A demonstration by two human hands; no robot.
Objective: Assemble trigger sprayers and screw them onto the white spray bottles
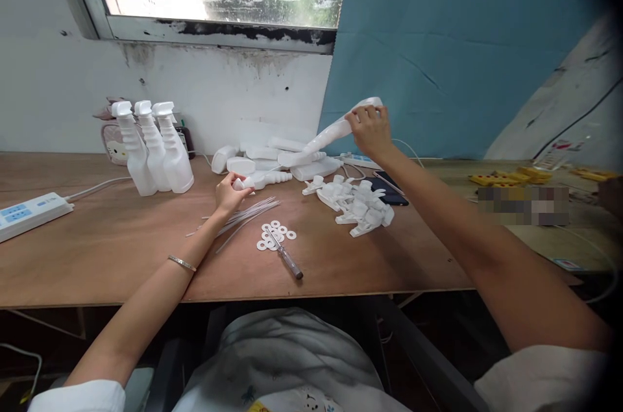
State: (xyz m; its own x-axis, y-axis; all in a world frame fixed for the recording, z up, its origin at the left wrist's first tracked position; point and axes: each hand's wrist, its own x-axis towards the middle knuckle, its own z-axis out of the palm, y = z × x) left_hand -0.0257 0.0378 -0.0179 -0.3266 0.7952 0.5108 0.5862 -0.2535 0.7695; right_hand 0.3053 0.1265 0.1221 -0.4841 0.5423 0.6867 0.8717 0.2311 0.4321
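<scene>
Holding a white bottle [333, 133] slantwise, right of the frame's centre, with the right hand [370, 130] closed in a snug grip on its raised end; lower end down at the bottle pile [260, 154] in the middle. Pinching a small white piece [238, 184] in the left hand [231, 193], grip nearly closed, at the pile's near left edge; perhaps part of a bottle, too covered to tell. Crowded on the desk [341, 269] too: upright at left, three spray bottles [153, 152], partly hiding a pink pouch [115, 143]; below the left hand, thin tubes [250, 212], partly behind the left forearm; at lower centre, white washers [272, 235] under a screwdriver's [291, 264] tip; right of centre, heaped trigger heads [360, 201], partly blocking a dark phone [395, 195]; at far left, a power strip [32, 216].
</scene>
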